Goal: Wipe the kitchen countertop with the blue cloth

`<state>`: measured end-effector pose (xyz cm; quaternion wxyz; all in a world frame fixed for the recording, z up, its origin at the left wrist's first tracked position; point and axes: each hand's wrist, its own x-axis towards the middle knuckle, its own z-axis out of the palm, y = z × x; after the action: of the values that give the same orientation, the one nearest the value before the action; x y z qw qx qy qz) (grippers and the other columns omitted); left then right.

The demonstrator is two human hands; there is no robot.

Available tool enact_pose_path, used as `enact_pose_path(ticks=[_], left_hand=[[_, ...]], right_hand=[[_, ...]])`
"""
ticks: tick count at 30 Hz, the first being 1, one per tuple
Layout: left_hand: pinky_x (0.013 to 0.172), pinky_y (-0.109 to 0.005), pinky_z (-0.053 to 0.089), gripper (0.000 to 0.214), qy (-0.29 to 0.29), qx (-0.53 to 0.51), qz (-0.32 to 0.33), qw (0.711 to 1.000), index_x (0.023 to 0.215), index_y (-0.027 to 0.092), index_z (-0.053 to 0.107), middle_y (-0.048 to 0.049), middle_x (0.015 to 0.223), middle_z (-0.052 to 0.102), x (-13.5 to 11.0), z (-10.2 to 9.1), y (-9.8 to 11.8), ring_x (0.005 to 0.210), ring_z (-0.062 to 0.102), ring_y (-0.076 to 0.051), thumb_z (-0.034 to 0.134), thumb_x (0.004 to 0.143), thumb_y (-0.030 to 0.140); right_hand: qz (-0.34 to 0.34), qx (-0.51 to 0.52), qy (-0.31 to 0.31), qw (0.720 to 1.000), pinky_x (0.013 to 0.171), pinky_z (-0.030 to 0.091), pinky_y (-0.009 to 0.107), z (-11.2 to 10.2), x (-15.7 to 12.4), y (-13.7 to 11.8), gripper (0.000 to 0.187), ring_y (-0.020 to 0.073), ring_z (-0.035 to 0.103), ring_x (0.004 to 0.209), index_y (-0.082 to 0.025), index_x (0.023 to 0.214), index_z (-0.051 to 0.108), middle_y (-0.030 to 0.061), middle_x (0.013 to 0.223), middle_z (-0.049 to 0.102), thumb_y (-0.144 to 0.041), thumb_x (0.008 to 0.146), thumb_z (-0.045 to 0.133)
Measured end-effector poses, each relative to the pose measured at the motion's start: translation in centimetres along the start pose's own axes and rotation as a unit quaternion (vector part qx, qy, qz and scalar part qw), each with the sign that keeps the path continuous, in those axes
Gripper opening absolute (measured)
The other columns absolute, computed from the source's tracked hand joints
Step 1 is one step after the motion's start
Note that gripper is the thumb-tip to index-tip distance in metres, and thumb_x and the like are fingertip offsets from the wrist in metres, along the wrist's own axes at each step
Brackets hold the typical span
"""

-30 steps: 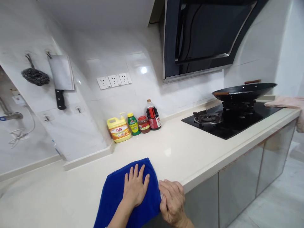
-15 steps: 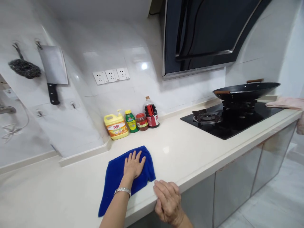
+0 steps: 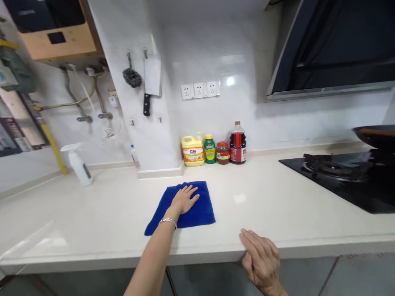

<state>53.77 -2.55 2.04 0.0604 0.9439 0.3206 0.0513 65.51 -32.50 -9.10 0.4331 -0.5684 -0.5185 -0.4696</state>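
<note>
My left hand (image 3: 184, 199) lies flat with fingers spread on a blue cloth (image 3: 197, 216), which is spread out on the white countertop (image 3: 117, 218). A silver bracelet (image 3: 168, 222) circles the left wrist. Over the counter's front edge is my right hand (image 3: 262, 259), its fingers loosely bent side by side and the thumb lower, apart from them. Nothing shows in that hand. Whether it touches the edge I cannot tell.
Against the wall stand a yellow detergent jug (image 3: 193, 152), a green bottle (image 3: 210, 150), a red-lidded jar (image 3: 222, 153) and a dark sauce bottle (image 3: 238, 144). A spray bottle (image 3: 78, 164) is at left. A cleaver (image 3: 152, 78) hangs on the pillar. The gas stove (image 3: 333, 172) is at right.
The view has swung left, bringing the spray bottle and water heater into sight. My left hand and the blue cloth have slid leftward along the counter. My right hand stays by the front edge.
</note>
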Motion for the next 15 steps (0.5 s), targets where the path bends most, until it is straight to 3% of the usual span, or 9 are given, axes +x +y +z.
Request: enact_pose_path(ticks=[9,12,15], left_hand=[[0.125,-0.043,0.015,0.070,0.033,-0.033,0.002,0.999,0.150,0.026,0.047,-0.0050,0.161,0.035,-3.3,-1.9,-12.4,0.152,0.025,-0.025,0.030,0.095,0.066],[0.125,-0.043,0.016,0.071,0.048,-0.041,-0.015,0.998,0.148,0.023,0.049,-0.0068,0.160,0.038,-4.5,-2.6,-15.5,0.151,0.027,-0.025,0.030,0.094,0.064],[0.125,-0.043,0.018,0.070,0.058,-0.035,-0.046,0.997,0.147,0.024,0.050,-0.0064,0.160,0.038,-5.3,-3.0,-17.3,0.150,0.029,-0.025,0.030,0.094,0.063]], right_hand=[[-0.038,-0.043,0.023,0.998,0.092,0.045,0.039,0.4,-0.9,0.7,0.043,0.0223,0.070,0.099,-0.018,0.120,0.069,0.0059,0.106,0.078,-0.008,0.084,0.048],[-0.056,-0.057,0.027,0.996,0.088,0.047,0.037,0.3,-0.4,0.8,0.043,0.0220,0.072,0.095,-0.017,0.117,0.071,0.0055,0.102,0.078,-0.008,0.081,0.048],[-0.073,-0.063,0.035,0.995,0.083,0.049,0.037,0.2,-0.2,0.9,0.042,0.0219,0.073,0.088,-0.016,0.112,0.072,0.0060,0.096,0.079,-0.008,0.080,0.047]])
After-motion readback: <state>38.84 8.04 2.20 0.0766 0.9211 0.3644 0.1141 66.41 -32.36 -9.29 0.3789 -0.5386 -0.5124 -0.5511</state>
